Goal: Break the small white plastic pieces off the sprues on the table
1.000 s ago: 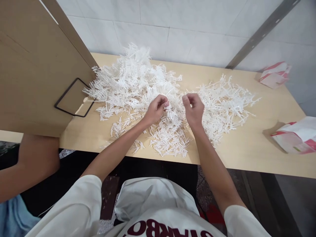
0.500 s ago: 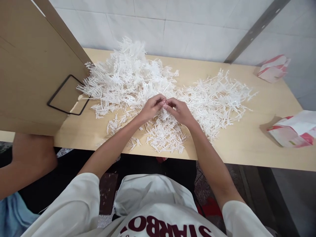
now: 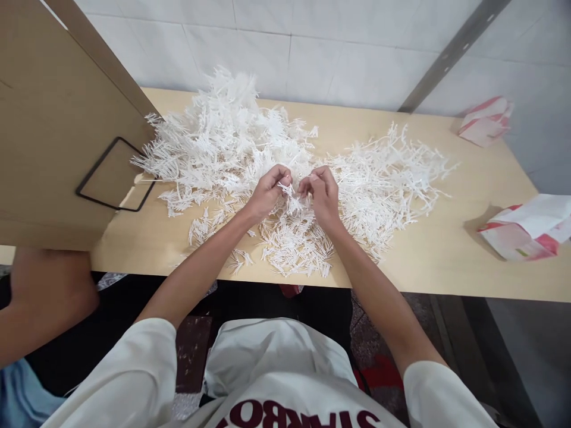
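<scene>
My left hand (image 3: pixel 267 193) pinches a small white branched plastic sprig (image 3: pixel 288 189) above the middle of the table. Just to its right, apart from it, my right hand (image 3: pixel 324 195) has its fingers curled in; whatever they hold, if anything, is hidden. Below both hands lies a low heap of short white sprig pieces (image 3: pixel 298 246). A tall pile of white branched sprigs (image 3: pixel 227 131) rises behind and left of my left hand. Longer white branching strands (image 3: pixel 388 178) spread out to the right of my right hand.
A brown board (image 3: pixel 49 131) stands upright at the left, with a black wire frame (image 3: pixel 107 205) against it. Another person's arm (image 3: pixel 49 297) shows at lower left. Two red-and-white paper bags, a far one (image 3: pixel 486 122) and a near one (image 3: pixel 520 232), sit on the wooden table (image 3: pixel 428 261).
My hands were together at the fingertips and have come apart. The right hand has moved slightly right, and a white sprig now shows at my left fingertips. The view has shifted slightly.
</scene>
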Action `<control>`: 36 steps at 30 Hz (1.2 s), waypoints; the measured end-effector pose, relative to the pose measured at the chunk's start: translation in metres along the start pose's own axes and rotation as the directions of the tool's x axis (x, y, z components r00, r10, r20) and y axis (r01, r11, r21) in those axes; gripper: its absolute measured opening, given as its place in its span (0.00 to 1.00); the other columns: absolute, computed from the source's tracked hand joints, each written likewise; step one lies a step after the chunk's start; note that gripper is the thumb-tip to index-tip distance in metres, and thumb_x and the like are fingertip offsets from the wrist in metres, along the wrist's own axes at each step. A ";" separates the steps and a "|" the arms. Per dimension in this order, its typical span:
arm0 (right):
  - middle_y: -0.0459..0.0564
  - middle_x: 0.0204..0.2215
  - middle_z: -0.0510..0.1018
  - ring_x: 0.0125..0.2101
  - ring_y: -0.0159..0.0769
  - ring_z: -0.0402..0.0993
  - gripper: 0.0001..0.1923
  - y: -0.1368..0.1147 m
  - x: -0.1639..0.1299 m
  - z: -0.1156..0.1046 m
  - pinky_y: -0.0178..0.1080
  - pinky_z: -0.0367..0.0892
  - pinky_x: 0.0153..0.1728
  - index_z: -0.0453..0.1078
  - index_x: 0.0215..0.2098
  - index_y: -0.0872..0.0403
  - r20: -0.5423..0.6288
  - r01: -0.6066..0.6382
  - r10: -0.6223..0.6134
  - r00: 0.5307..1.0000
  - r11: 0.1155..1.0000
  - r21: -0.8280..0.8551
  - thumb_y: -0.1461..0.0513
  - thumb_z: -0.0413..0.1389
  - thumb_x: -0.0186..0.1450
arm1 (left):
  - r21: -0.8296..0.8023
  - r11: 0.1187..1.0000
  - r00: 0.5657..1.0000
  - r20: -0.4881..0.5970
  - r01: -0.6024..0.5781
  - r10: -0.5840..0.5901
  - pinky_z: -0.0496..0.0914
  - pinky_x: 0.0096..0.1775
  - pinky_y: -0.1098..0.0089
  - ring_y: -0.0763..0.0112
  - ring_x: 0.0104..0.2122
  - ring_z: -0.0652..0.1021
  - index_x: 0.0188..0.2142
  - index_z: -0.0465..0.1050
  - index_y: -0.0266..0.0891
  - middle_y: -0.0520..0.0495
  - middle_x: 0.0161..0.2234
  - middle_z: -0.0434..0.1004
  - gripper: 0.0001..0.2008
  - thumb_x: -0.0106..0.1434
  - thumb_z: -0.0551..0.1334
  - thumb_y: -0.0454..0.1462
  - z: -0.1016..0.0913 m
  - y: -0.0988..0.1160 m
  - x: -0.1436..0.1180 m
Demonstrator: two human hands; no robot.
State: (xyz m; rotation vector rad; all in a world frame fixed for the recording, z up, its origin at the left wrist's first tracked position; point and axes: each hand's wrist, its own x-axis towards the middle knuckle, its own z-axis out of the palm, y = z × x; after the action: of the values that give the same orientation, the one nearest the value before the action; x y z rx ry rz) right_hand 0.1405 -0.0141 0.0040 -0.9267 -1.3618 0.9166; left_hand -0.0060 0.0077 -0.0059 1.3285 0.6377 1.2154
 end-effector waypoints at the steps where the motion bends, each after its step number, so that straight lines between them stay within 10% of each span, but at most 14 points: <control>1: 0.40 0.21 0.69 0.22 0.26 0.65 0.12 -0.001 0.001 -0.002 0.34 0.62 0.26 0.58 0.31 0.50 -0.044 0.011 -0.012 0.999 1.000 -0.022 0.52 0.47 0.68 | 0.010 1.000 1.000 -0.012 0.004 -0.004 0.64 0.28 0.77 0.79 0.27 0.65 0.33 0.63 0.39 0.52 0.29 0.62 0.04 0.63 0.58 0.36 -0.001 0.001 0.000; 7: 0.45 0.34 0.70 0.33 0.29 0.66 0.12 -0.011 0.003 -0.011 0.37 0.64 0.36 0.64 0.37 0.49 -0.257 0.109 -0.242 0.936 0.891 -0.442 0.50 0.53 0.65 | 0.144 0.987 0.997 0.007 -0.075 0.074 0.66 0.34 0.75 0.78 0.31 0.67 0.35 0.62 0.41 0.52 0.31 0.63 0.08 0.64 0.59 0.41 0.004 0.007 -0.004; 11: 0.44 0.27 0.70 0.30 0.29 0.64 0.17 -0.018 0.001 -0.008 0.37 0.62 0.35 0.66 0.28 0.52 0.079 0.200 -0.187 0.979 0.823 -0.532 0.49 0.51 0.67 | 0.302 0.938 0.982 -0.032 -0.170 0.188 0.65 0.34 0.73 0.76 0.30 0.65 0.35 0.61 0.41 0.52 0.30 0.62 0.12 0.65 0.57 0.47 0.005 0.007 -0.005; 17: 0.42 0.24 0.68 0.25 0.27 0.60 0.15 -0.019 0.003 -0.010 0.35 0.56 0.29 0.66 0.29 0.52 0.389 0.200 0.010 0.921 0.846 -0.494 0.53 0.50 0.68 | 0.344 0.921 0.983 0.055 -0.184 0.176 0.64 0.34 0.71 0.75 0.30 0.65 0.34 0.60 0.42 0.51 0.30 0.62 0.14 0.66 0.56 0.49 0.000 0.004 -0.004; 27: 0.42 0.23 0.72 0.25 0.27 0.65 0.12 -0.014 -0.003 -0.002 0.35 0.61 0.30 0.70 0.27 0.53 0.154 0.006 0.034 0.987 0.968 -0.250 0.58 0.51 0.66 | 0.134 0.988 0.997 0.024 -0.080 0.078 0.65 0.32 0.73 0.78 0.28 0.65 0.33 0.60 0.40 0.53 0.28 0.61 0.10 0.66 0.56 0.43 0.004 0.003 -0.006; 36: 0.42 0.30 0.75 0.28 0.26 0.68 0.14 -0.011 -0.004 -0.003 0.34 0.66 0.31 0.68 0.36 0.51 0.181 0.046 0.003 0.983 0.963 -0.266 0.52 0.62 0.58 | 0.247 0.965 0.990 -0.082 -0.092 0.116 0.67 0.33 0.76 0.79 0.30 0.69 0.36 0.64 0.40 0.52 0.31 0.65 0.08 0.66 0.58 0.42 0.004 0.000 -0.004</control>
State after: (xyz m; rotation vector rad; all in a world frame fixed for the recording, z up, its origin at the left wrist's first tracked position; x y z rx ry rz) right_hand 0.1434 -0.0220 0.0132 -1.0510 -1.6789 0.8263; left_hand -0.0035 0.0028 -0.0066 1.5297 0.8146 1.3241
